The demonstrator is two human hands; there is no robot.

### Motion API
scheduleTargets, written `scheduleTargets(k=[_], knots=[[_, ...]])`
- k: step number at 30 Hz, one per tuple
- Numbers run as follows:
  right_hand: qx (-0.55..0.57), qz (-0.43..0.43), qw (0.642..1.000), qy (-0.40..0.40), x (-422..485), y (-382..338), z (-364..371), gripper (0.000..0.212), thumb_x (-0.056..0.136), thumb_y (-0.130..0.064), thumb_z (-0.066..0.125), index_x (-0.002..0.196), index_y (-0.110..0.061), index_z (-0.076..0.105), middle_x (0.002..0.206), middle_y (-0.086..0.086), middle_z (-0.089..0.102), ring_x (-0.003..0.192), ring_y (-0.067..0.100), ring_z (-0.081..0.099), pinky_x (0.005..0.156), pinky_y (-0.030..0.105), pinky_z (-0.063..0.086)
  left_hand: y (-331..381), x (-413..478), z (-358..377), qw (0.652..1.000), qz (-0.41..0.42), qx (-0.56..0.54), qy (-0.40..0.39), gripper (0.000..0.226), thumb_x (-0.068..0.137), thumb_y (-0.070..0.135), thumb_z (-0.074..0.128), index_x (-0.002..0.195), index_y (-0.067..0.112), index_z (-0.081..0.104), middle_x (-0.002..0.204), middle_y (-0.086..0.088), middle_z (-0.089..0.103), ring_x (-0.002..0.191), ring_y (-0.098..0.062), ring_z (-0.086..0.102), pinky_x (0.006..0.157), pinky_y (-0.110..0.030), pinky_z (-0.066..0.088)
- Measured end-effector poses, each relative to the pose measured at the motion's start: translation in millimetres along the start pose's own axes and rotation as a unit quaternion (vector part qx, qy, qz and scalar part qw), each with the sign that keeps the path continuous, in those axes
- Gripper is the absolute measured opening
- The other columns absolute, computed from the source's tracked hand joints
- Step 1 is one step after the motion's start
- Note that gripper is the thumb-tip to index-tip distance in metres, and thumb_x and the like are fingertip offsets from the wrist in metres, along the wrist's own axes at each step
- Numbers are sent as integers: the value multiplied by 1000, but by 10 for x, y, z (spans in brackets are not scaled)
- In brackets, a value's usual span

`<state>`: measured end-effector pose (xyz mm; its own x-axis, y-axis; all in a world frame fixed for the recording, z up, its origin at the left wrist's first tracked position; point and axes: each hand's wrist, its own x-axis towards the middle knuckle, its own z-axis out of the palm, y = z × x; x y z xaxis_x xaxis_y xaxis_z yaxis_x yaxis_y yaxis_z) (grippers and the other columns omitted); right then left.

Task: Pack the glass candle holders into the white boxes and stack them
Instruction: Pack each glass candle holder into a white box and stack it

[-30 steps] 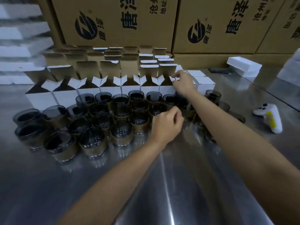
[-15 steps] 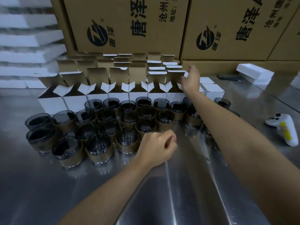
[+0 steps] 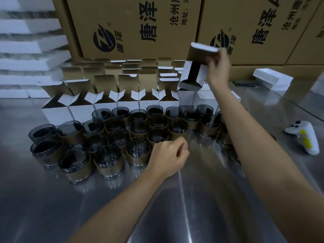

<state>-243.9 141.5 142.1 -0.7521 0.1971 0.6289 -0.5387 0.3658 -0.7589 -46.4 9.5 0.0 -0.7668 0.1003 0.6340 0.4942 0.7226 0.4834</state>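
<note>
Several dark glass candle holders [image 3: 138, 149] with brown paper bands stand clustered on the steel table. Behind them are rows of open white boxes [image 3: 128, 100] with their flaps up. My right hand [image 3: 218, 67] holds one open white box [image 3: 194, 74] by its lid flap, lifted and tilted above the right end of the rows. My left hand [image 3: 168, 156] rests on the table beside the nearest holders, its fingers curled and holding nothing.
Large brown cartons [image 3: 140, 27] line the back of the steel table [image 3: 192, 207]. White foam trays [image 3: 29, 48] are stacked at the far left, and another [image 3: 272, 78] lies at the back right. A white controller [image 3: 305, 137] lies at the right.
My right hand has picked one white box out of the rows and raised it. My left hand stays curled near the front holders.
</note>
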Motion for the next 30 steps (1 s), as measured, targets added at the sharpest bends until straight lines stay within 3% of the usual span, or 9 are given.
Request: scheduleTargets(k=[4, 6, 10, 15, 17, 20, 23, 27, 30], knots=[[92, -55, 993, 39, -428, -396, -337, 12, 95, -5, 51, 104, -11, 51, 101, -5, 62, 96, 5, 60, 83, 14, 48, 28, -52, -43, 998, 18, -17, 61, 27, 91, 22, 43, 84, 11, 66, 60, 7, 59, 51, -6, 47, 49, -26, 42], [112, -53, 992, 9, -752, -466, -429, 16, 95, -5, 52, 108, -13, 52, 103, -6, 63, 99, 4, 62, 86, 21, 51, 43, -97, -81, 994, 13, -44, 103, 24, 94, 20, 43, 88, 11, 64, 63, 10, 56, 52, -3, 44, 50, -22, 36], [75, -37, 995, -62, -1317, -411, -548, 20, 96, -7, 54, 114, -15, 54, 96, -13, 61, 89, -6, 59, 81, 19, 50, 56, -190, -184, 983, -16, -104, 147, 15, 97, 25, 41, 94, 19, 54, 68, 18, 48, 58, 1, 46, 54, -20, 35], [110, 29, 986, -119, -1663, -197, -599, 22, 97, -6, 54, 119, -10, 56, 98, 14, 66, 97, 26, 64, 90, 44, 53, 104, -204, -233, 977, -56, -149, 140, 16, 94, 40, 43, 82, 29, 43, 62, 11, 46, 53, -4, 43, 51, -14, 30], [117, 33, 983, -140, -1771, -138, -561, 28, 96, -6, 57, 123, -14, 53, 89, 5, 67, 92, 22, 65, 87, 39, 53, 123, -198, -212, 975, -70, -163, 131, 27, 90, 42, 48, 78, 19, 44, 61, 3, 45, 53, -5, 41, 52, -14, 30], [150, 43, 979, -132, -1928, -60, -467, 33, 93, -6, 61, 110, -30, 45, 78, -10, 65, 80, 11, 63, 79, 28, 51, 118, -192, -189, 977, -86, -145, 133, 35, 84, 40, 58, 72, 12, 42, 61, 0, 42, 56, -10, 39, 53, -16, 31], [154, 75, 977, -123, -1980, 32, -397, 25, 93, -8, 62, 94, -28, 47, 83, -5, 62, 78, 9, 61, 75, 27, 49, 100, -187, -212, 982, -73, -109, 139, 35, 81, 40, 63, 73, 14, 41, 59, 1, 39, 56, -14, 38, 51, -15, 31], [141, 101, 971, -164, -1948, 84, -400, 20, 95, -7, 59, 92, -27, 61, 91, -9, 67, 85, -3, 62, 77, 13, 47, 97, -173, -245, 985, -60, -89, 132, 38, 78, 41, 69, 78, 16, 41, 56, -1, 37, 52, -16, 34, 49, -21, 31], [70, 113, 964, -232, -1912, 66, -455, 15, 98, -19, 54, 97, -26, 68, 99, -12, 68, 94, -1, 61, 82, 13, 44, 91, -163, -259, 986, -57, -78, 138, 30, 80, 38, 66, 82, 18, 43, 53, 2, 37, 49, -13, 34, 49, -17, 31]])
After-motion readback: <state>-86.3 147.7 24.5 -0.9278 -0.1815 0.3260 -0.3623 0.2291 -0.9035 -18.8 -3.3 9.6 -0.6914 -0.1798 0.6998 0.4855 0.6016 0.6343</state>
